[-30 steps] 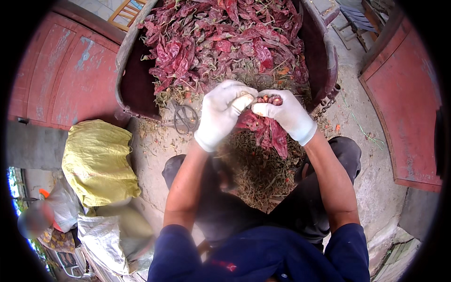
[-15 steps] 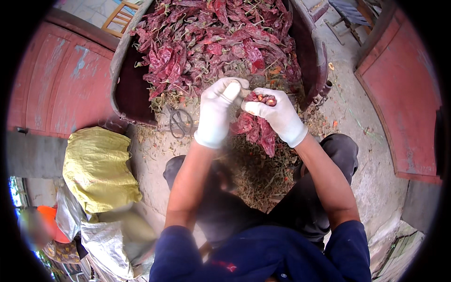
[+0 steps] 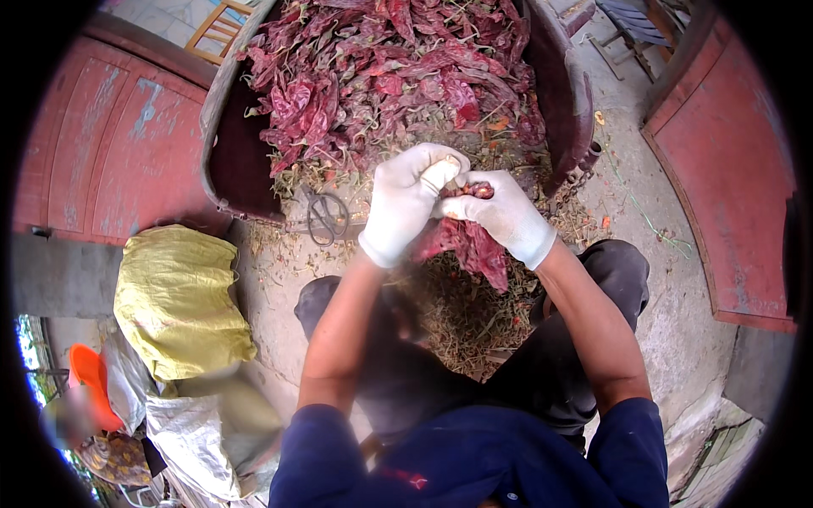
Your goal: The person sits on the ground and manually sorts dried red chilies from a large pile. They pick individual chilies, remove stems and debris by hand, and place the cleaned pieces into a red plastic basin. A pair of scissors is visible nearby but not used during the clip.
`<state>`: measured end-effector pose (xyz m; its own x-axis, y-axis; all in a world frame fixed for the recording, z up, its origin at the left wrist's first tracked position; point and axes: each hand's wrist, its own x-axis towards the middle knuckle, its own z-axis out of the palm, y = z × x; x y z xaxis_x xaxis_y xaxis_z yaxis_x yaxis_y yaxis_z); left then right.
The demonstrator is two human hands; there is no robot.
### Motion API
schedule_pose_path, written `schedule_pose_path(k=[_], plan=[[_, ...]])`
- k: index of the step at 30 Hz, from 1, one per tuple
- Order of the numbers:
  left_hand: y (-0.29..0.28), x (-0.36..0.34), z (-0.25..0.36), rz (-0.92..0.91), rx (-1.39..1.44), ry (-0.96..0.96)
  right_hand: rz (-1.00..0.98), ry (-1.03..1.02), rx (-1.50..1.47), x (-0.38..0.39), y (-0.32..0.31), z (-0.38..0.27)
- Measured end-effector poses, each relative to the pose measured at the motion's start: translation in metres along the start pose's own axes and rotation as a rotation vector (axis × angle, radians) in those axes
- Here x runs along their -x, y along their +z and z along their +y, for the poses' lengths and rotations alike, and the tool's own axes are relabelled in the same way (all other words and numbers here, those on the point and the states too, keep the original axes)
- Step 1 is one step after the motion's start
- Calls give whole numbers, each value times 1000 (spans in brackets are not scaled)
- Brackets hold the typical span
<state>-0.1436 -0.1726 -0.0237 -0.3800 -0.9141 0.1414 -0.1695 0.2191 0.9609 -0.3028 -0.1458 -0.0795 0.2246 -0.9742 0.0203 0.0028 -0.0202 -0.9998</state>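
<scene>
My right hand, in a white glove, is closed round a bunch of dried red chili peppers. Their wrinkled bodies hang below the fist, and a few ends show above the thumb. Also gloved in white, my left hand is closed, its thumb bent over the fingers, right against the top of the bunch. Whatever is between those fingers is hidden. Both hands are held in front of a large heap of dried chili peppers. Black-handled scissors lie left of my left hand.
A dark, high-sided cart bed holds the heap. Stems and scraps litter the ground between my knees. Yellow sack and white sack stand at left, near another person in an orange hat. Red doors flank both sides.
My left hand has shifted slightly right and closed up against my right hand. The hanging peppers have swung a little right and lower. The other person at lower left has moved slightly.
</scene>
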Motion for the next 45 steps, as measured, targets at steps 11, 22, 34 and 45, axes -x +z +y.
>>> schedule_pose_path(k=[11, 22, 34, 45], plan=[[-2, -17, -35, -107, -894, 84, -313, 9, 792, 16, 12, -27], [15, -89, -42, -104, -1145, 320, -236, 9, 166, 5, 0, -12], [3, -96, -70, 219, -1088, 89, -188, 60, 281, 3, 1, -16], [-35, -48, -70, 282, -314, -227, -26, 52, 56, -9, 1, 13]])
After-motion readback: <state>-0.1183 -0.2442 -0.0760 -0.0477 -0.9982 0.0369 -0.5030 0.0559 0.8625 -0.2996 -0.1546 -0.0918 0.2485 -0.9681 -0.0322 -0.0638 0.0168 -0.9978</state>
